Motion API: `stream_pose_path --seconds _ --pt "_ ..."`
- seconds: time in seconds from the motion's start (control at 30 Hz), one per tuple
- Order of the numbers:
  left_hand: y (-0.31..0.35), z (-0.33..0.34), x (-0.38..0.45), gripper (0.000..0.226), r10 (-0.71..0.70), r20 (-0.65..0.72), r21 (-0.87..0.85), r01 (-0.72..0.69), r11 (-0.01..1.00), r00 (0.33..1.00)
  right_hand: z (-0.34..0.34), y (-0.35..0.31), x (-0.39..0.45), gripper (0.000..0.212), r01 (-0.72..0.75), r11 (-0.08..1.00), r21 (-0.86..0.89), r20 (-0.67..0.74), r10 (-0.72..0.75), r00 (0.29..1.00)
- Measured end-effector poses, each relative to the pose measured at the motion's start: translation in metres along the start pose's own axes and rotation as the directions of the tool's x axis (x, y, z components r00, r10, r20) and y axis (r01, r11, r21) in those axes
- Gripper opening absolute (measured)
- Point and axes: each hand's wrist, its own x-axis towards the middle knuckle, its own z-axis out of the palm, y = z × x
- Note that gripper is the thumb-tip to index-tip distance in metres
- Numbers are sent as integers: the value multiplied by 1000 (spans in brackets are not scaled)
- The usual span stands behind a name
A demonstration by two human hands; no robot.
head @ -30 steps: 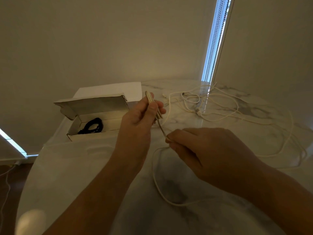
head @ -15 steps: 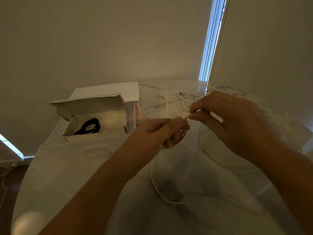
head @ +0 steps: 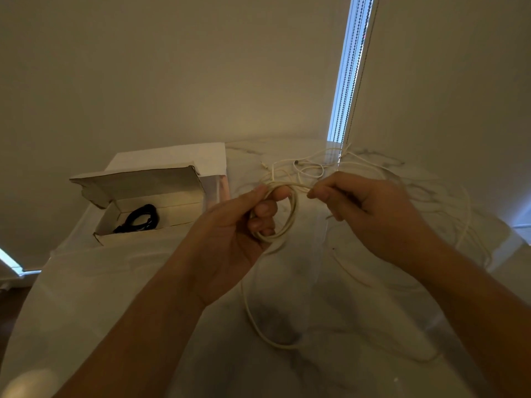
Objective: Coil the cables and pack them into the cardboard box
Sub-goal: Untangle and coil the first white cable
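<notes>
The left hand point(head: 244, 222) grips a small coil of thin white cable point(head: 290, 214); the right hand point(head: 365, 214) pinches its strand just beside. The open cardboard box point(head: 149, 196) sits left of both.

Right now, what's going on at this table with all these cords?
A person is coiling a thin white cable above the marble table. The left hand grips the loops already wound, and the right hand pinches the next stretch. More white cable lies loose on the table. The open cardboard box already holds a coiled black cable.
</notes>
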Motion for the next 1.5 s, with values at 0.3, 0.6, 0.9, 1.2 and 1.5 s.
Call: stream_pose_path --seconds 0.3,0.6,0.9,1.2,1.5 --pt "4 -3 1 33 106 14 -224 -100 969 994 5 -1 -2 24 -43 999 24 86 40 995" --pt "20 -10 -2 35 231 -115 -290 -255 922 966 19 -11 -8 32 -62 998 -14 189 64 980" --pt "12 -5 1 46 257 -169 -256 -294 921 951 33 -42 -25 32 127 986 -107 363 -81 928" --pt "-12 5 -2 20 514 2 912 -212 350 858 18 -48 -26 23 295 911 -287 274 -217 937" --pt "-11 8 -5 23 269 -24 930 -78 360 963 -4 -29 -10 22 374 866 -331 131 -350 927"
